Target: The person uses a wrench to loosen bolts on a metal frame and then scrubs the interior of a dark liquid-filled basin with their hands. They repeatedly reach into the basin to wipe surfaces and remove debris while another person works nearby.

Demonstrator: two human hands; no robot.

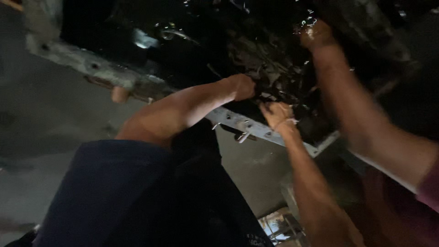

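Left hand (278, 114) is curled shut against the dark, oily machinery (274, 68), right beside a co-worker's fist (242, 87). Right hand (315, 34) reaches higher into the same greasy parts; whether it grips anything, I can't tell. Just below the left hand runs a grey metal rail (247, 126).

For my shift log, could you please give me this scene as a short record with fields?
Setting: dark, greasy machinery overhead, above a pale perforated metal rail
Left hand: curled against the machinery just above the rail; grip unclear
Right hand: raised higher, glistening, among the dark parts
Co-worker's hand: blue-sleeved arm, fist beside the left hand
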